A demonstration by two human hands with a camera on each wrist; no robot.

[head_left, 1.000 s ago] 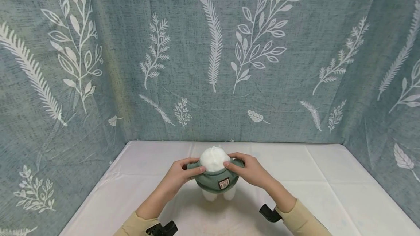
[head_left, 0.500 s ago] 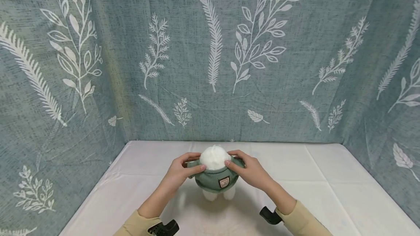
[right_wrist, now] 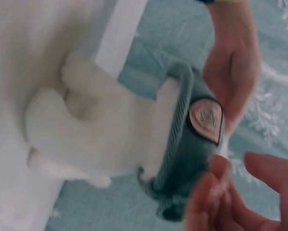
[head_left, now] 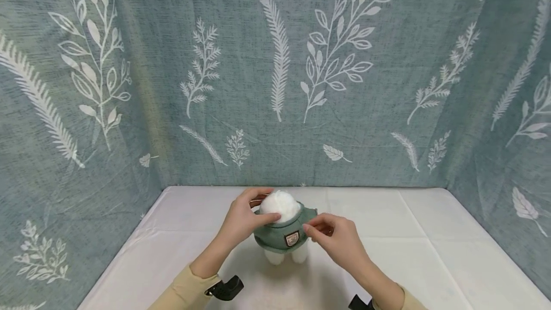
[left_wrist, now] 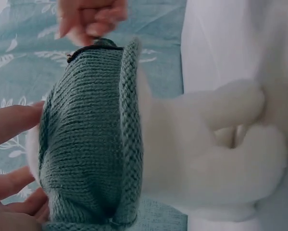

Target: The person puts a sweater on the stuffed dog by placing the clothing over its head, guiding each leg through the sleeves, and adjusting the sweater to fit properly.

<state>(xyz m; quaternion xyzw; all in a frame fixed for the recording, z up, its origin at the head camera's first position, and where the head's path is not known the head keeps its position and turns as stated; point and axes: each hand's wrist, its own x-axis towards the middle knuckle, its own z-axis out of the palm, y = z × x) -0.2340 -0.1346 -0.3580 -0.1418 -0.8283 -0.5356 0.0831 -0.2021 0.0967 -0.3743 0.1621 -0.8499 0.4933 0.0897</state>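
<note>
A white plush toy (head_left: 281, 204) in a green knitted sweater (head_left: 275, 237) stands on its legs on the white table (head_left: 409, 233). My left hand (head_left: 263, 204) grips the toy at its head, thumb in front and fingers behind. My right hand (head_left: 311, 225) pinches the sweater's edge on the toy's right side, beside the small patch (head_left: 292, 239). The left wrist view shows the sweater (left_wrist: 86, 144) over the plush legs (left_wrist: 220, 154), with the right hand's fingers (left_wrist: 91, 21) at its edge. The right wrist view shows the patch (right_wrist: 206, 118), with the toy's face hidden.
A teal cloth with white leaf prints (head_left: 275, 75) hangs close behind the table and along both sides. The table's white cover (head_left: 181, 219) lies flat around the toy. Beige sleeves and dark wrist mounts (head_left: 225, 288) show at the bottom edge.
My right hand left the collar and came down to the sweater's right edge. My left hand slid up around the toy's head. The toy stayed where it stood.
</note>
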